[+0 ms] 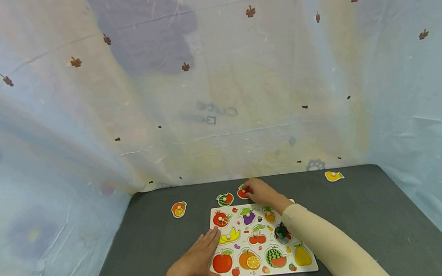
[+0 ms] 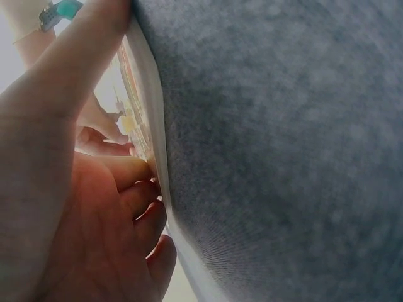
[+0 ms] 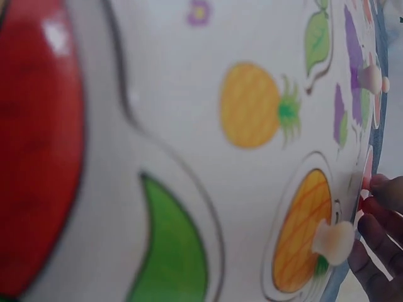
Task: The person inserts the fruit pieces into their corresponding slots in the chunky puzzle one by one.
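A white wooden fruit puzzle board (image 1: 241, 244) lies flat on the dark grey table. My left hand (image 1: 200, 260) rests along its left edge, fingers extended and thumb by the near corner; the left wrist view shows these fingers (image 2: 135, 207) against the board's side. Beyond the far edge, my right hand (image 1: 260, 191) pinches a red apple puzzle piece (image 1: 242, 192), partly hidden by the fingers. From the right wrist, fingertips (image 3: 378, 236) show at the red piece past the board's edge. Knobbed pineapple (image 3: 302, 229) and grape (image 1: 248, 216) pieces sit in the board.
A watermelon piece (image 1: 225, 199) lies just left of the apple piece, with an orange piece (image 1: 178, 209) farther left. Toward the back right is a yellow pear piece (image 1: 334, 176). A patterned curtain (image 1: 242, 106) hangs behind the table (image 1: 363, 212). My right forearm crosses the board's right side.
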### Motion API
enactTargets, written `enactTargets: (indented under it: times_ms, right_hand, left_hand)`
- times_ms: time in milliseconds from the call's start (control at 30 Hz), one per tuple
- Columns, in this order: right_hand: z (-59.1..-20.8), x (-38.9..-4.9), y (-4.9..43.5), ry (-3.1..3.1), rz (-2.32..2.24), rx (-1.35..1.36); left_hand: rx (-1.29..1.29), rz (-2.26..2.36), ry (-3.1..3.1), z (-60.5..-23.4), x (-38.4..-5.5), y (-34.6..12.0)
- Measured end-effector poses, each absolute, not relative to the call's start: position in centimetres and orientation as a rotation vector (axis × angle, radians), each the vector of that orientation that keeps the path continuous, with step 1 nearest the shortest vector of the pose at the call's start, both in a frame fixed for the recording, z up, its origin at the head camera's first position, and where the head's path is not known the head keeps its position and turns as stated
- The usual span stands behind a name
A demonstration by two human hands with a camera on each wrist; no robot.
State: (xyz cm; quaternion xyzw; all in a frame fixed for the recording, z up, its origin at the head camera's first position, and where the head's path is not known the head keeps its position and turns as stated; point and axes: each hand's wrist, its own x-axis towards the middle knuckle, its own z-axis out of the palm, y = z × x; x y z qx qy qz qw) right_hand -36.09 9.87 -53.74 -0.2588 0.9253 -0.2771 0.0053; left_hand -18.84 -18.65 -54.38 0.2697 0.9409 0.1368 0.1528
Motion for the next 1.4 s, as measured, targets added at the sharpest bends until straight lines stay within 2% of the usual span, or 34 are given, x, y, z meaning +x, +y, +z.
enactTargets:
  times_ms: [767, 1400]
  right_hand:
    - [-54.0, -35.9, 10.7, 2.935, -0.755, -0.672]
    - [-53.3, -35.2, 11.6, 3.038, -0.752, -0.703]
  left_hand:
    - [0.774, 0.429, 2.682, -54.4, -18.8, -18.8]
    - [0.781, 0.423, 2.682, -54.2, -18.9, -18.7]
